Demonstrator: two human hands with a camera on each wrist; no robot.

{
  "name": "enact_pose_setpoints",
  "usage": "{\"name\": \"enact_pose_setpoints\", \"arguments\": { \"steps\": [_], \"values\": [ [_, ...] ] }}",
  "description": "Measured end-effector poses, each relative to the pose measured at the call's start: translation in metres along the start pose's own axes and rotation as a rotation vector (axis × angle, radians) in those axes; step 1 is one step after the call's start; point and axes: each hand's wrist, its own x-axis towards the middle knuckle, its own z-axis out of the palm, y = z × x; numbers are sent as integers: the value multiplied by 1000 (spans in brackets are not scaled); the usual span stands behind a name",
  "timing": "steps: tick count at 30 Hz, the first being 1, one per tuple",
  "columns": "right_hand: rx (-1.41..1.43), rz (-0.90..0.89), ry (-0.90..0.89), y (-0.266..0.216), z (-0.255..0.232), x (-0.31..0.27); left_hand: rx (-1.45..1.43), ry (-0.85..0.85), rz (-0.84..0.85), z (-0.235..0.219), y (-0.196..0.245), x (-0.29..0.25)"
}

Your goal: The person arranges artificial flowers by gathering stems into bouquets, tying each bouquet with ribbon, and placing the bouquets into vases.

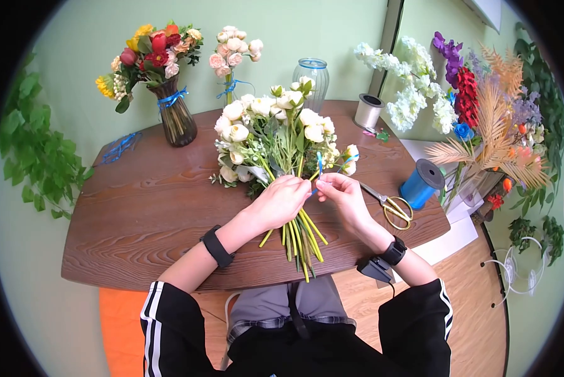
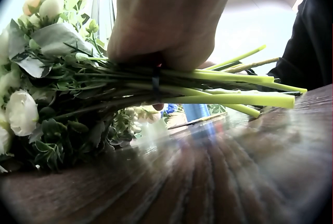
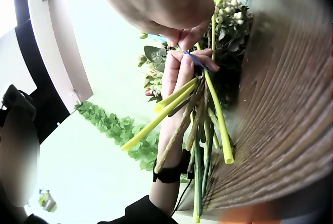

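Note:
A bouquet of white flowers [image 1: 238, 132] lies on the table with its green stems [image 1: 302, 242] pointing toward the person. My left hand [image 1: 281, 200] grips the stems from above, near their middle. Around them runs a blue ribbon [image 2: 156, 84], a thin band under that hand in the left wrist view. Thumb and fingers of my right hand [image 1: 343, 193] pinch the ribbon close beside the left fingertips. In the right wrist view the ribbon [image 3: 196, 60] crosses the left hand's fingers, and one short end stands up above the right hand in the head view.
Gold-handled scissors [image 1: 395, 210] and a blue ribbon spool [image 1: 422, 183] lie to the right. A white spool [image 1: 369, 112], a clear glass vase [image 1: 312, 81] and a dark vase [image 1: 179, 119] of colourful flowers stand behind. Cut blue ribbon strips [image 1: 120, 149] lie at the back left.

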Motion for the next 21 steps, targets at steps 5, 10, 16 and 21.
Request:
{"name": "enact_pose_setpoints", "arguments": {
  "steps": [5,10,16,21],
  "values": [
    [-183,-9,23,-2,0,8,-2,24,67,1,-3,-1],
    [-441,-12,-122,-3,-5,7,-14,-37,30,-3,0,-2],
    [-372,118,-341,-7,-7,6,-64,-56,14,-6,2,-1],
    [-96,278,-438,-5,-10,4,-131,-93,-24,-7,-1,-1]
  ]
}}
